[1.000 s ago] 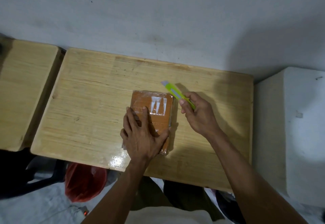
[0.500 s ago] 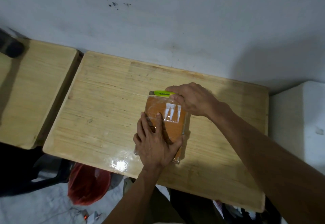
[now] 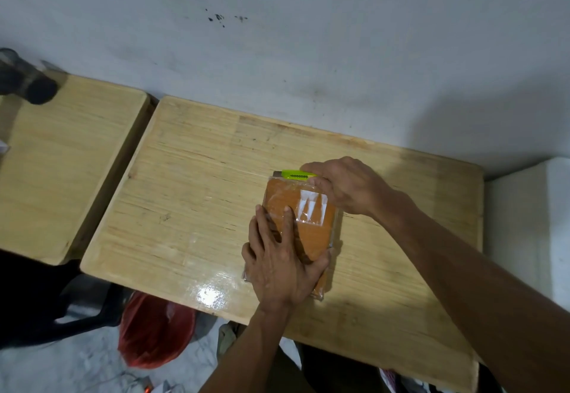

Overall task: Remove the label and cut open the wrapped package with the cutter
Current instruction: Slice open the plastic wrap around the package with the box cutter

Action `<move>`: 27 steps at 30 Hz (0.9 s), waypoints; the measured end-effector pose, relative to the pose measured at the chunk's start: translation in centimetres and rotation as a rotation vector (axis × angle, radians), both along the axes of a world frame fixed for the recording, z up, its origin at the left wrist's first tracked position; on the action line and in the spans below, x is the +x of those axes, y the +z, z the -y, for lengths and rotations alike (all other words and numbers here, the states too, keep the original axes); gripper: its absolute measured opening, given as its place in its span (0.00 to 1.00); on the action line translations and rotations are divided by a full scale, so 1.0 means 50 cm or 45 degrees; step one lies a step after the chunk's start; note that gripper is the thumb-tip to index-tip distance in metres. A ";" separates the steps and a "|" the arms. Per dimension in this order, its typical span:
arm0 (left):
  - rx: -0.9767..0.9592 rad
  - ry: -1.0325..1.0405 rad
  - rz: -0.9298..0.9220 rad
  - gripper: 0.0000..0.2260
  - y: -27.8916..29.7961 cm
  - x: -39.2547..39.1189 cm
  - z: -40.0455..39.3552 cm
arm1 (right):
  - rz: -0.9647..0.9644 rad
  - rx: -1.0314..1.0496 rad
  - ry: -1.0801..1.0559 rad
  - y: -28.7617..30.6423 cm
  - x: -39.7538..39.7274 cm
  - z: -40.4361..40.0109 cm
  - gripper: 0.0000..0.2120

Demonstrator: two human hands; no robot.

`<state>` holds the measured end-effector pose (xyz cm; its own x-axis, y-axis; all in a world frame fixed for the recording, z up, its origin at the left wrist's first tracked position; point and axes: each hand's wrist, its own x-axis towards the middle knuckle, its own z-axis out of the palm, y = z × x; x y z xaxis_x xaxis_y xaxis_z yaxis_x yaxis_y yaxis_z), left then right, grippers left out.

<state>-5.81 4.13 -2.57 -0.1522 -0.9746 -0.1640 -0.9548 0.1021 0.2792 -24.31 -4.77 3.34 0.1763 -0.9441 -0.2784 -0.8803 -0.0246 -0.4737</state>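
Observation:
An orange package (image 3: 283,198) wrapped in clear plastic lies flat on the wooden table (image 3: 200,192), with a white label (image 3: 311,207) on its far right part. My left hand (image 3: 282,264) presses flat on the package's near half, fingers spread. My right hand (image 3: 348,187) grips a lime-green cutter (image 3: 297,174) that lies sideways along the package's far edge, its blade end pointing left. The blade tip is too small to make out.
A second wooden table (image 3: 61,170) stands to the left with a dark object (image 3: 27,81) at its far corner. A white block (image 3: 533,223) sits at the right. A red plastic bag (image 3: 154,331) lies on the floor below the table's near edge. The wall is close behind.
My right hand brought the cutter from beside the package's right edge up to its far edge and turned it sideways. My left hand stays pressed on the package.

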 end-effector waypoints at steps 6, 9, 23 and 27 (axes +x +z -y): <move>0.013 0.007 -0.017 0.47 -0.003 0.001 0.001 | -0.127 0.002 0.065 -0.001 0.008 0.008 0.16; 0.018 0.007 -0.021 0.47 -0.003 0.001 0.000 | -0.190 0.006 0.086 -0.001 0.012 0.007 0.17; 0.029 0.003 -0.025 0.48 -0.004 0.001 0.000 | -0.061 -0.013 0.019 0.000 0.007 -0.001 0.17; 0.023 0.003 -0.026 0.48 -0.007 0.001 0.001 | -0.068 -0.019 0.046 -0.005 0.006 0.002 0.17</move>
<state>-5.74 4.10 -2.92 -0.1537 -0.9719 -0.1785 -0.9491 0.0949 0.3005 -24.02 -4.87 3.10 0.1957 -0.9415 -0.2743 -0.9029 -0.0639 -0.4251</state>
